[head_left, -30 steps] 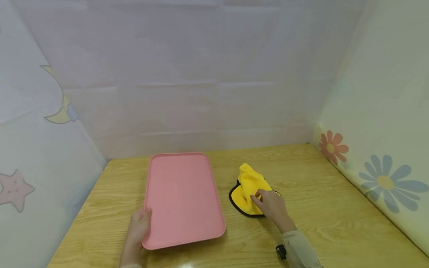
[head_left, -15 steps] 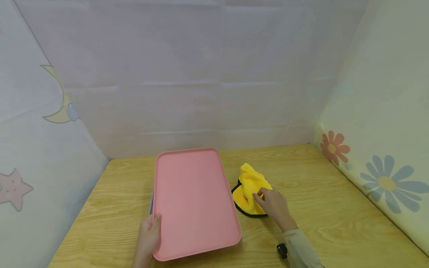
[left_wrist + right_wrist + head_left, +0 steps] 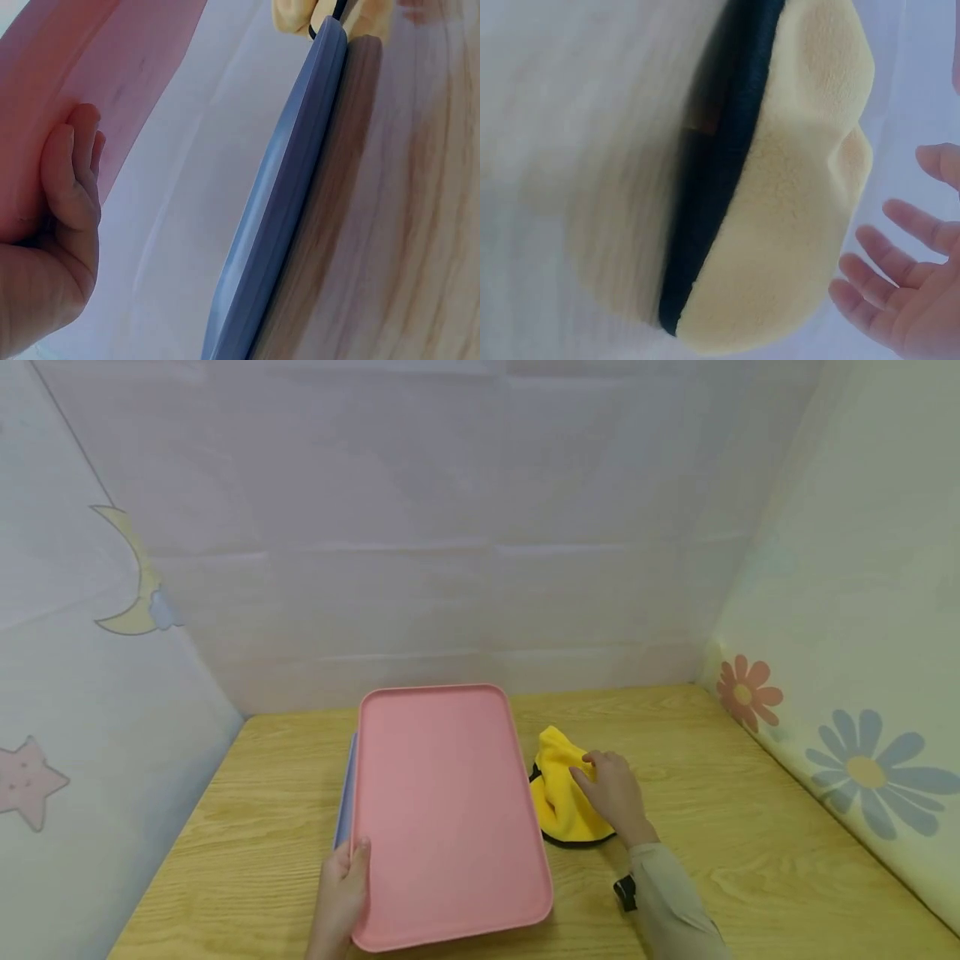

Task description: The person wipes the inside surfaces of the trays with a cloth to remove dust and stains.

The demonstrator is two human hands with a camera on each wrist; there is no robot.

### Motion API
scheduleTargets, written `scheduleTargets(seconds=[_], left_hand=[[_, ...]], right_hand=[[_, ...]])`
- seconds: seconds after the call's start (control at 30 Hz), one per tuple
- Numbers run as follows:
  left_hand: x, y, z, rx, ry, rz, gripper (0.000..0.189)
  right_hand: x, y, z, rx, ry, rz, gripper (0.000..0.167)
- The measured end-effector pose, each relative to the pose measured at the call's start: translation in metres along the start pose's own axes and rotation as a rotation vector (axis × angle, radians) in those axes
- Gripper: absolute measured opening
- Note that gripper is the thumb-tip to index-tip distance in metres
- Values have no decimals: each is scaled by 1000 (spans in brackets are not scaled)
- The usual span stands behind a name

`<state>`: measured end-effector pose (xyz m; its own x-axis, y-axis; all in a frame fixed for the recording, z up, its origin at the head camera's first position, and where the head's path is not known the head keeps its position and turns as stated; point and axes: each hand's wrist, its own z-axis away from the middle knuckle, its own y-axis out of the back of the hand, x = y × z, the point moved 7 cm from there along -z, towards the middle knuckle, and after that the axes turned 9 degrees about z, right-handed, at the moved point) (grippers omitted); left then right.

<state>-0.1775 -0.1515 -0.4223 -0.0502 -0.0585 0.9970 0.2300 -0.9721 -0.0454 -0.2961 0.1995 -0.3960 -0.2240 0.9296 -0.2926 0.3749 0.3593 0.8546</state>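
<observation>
Pink rectangular tray with rounded corners was held above the wooden table in your left hand, fingers curled beneath its edge, thumb on top. Your right hand had its fingers loosely spread beside the crumpled yellow cloth with black edging, though contact could not be made out. The pink tray hid part of that cloth and most of a flat blue tray-like object.

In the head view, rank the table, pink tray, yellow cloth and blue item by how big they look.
1. Table
2. Pink tray
3. Yellow cloth
4. Blue item, partly hidden, with just a strip showing
</observation>
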Motion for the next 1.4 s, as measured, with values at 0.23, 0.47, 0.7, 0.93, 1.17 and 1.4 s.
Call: scheduleTargets(seconds=[0.23,0.47,0.7,0.93,1.17,1.4], left_hand=[[4,-6,5,-27,-29,19,34],[4,-12,7,-43,-49,57,34],[5,-17,9,-38,-54,56,34],[4,-20,9,-41,-54,60,32],[3,-21,7,-42,-63,51,31],[3,-22,6,-30,-64,24,30]], right_hand=[[1,-18,-14,-88,2,18,50],[4,-39,-22,-214,-26,32,70],[12,-60,-21,-348,-71,27,85],[11,-66,-20,-370,-40,33,69],[5,-64,-23,-342,33,-51,33],[2,-62,-27,-299,101,-69,22]])
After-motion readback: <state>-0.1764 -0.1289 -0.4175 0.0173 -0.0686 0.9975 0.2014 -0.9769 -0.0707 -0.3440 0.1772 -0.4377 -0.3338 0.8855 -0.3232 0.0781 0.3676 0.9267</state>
